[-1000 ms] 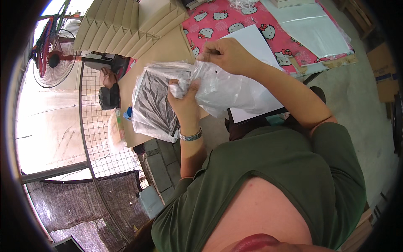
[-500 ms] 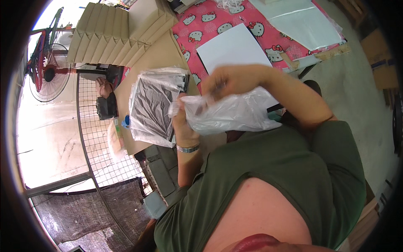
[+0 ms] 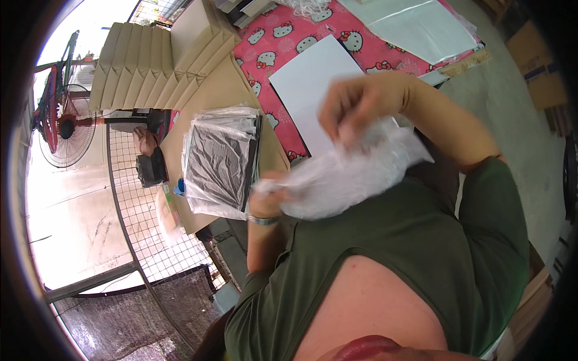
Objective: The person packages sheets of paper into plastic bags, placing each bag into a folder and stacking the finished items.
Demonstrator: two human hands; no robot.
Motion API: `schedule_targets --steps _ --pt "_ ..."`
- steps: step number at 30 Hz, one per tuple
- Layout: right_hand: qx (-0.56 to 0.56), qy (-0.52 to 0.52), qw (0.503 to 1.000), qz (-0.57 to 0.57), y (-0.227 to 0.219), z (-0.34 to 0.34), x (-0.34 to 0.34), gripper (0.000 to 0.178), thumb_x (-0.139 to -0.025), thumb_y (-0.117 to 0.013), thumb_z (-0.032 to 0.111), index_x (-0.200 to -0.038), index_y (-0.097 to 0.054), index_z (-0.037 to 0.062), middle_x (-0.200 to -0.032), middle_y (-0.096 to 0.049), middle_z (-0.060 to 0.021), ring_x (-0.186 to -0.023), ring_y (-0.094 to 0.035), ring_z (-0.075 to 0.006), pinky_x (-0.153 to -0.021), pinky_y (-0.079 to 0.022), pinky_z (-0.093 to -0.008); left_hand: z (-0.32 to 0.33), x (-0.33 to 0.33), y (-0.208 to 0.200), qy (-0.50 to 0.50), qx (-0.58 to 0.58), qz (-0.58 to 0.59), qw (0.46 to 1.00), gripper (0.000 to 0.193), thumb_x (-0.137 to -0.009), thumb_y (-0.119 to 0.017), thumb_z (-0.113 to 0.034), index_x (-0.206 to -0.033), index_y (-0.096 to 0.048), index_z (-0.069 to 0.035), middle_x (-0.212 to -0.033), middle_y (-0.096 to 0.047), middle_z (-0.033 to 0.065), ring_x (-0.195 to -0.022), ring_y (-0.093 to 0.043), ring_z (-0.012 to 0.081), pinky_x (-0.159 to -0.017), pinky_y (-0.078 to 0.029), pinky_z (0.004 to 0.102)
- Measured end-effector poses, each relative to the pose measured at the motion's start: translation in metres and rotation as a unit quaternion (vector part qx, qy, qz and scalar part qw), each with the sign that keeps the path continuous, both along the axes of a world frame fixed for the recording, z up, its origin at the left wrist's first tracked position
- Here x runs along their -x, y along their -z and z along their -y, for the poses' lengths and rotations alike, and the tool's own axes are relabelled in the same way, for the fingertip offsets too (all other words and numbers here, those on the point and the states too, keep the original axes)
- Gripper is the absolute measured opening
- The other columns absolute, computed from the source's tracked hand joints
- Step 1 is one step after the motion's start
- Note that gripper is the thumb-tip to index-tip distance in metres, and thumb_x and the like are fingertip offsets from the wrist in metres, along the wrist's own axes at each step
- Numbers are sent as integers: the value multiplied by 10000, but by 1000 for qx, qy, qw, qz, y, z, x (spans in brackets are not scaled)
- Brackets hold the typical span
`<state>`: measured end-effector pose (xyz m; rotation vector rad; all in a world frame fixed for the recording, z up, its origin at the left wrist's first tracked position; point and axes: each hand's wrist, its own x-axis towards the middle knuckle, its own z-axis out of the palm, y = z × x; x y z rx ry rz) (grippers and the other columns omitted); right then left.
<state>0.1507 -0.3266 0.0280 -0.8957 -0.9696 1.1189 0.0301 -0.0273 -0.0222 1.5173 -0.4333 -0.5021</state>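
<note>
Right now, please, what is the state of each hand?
Left hand: closed on the crumpled clear plastic bag at its lower left end.
Right hand: closed, pinching the same bag from above.

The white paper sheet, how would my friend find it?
Look at the pink cartoon-cat cloth on the table. The white paper sheet lies on it, just beyond the right hand. Unlike the shiny clear plastic sheets farther away, it is plain, matte and solid white.

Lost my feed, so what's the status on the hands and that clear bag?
Left hand and right hand both gripping the clear plastic bag, held up at chest. Bagged dark stack on cardboard alongside. Nothing in the way.
</note>
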Motion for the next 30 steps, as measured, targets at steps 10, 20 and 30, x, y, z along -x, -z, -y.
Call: schedule_targets --steps 10,20,30 --pt "33 210 976 37 3 35 -22 299 -878 -517 199 -1099 -506 -2 -896 -623 -94 -754 -589 -163 -728 -464 -274 1 -10 -3 -122 -119 -71 983 578 -819 -539 -472 -1117 -504 22 -1000 -582 125 -935 -564 217 -842 -458 359" --pt "-74 353 931 -61 16 27 -34 195 -855 -577 240 -847 -613 49 -823 -617 -1 -708 -566 -81 -642 -457 -258 9 -28 30 -61 -256 -123 957 477 -710 -711 -183 -1098 -511 10 -1011 -588 87 -921 -568 180 -734 -487 299" --pt "-78 337 938 -29 51 45 -68 177 -866 -553 188 -965 -562 42 -856 -609 -20 -696 -572 -82 -668 -470 -240 -22 -67 64 36 -40 -169 984 607 -803 -498 -375 -1225 -410 53 -1209 -493 186 -1092 -493 338 -889 -428 490"
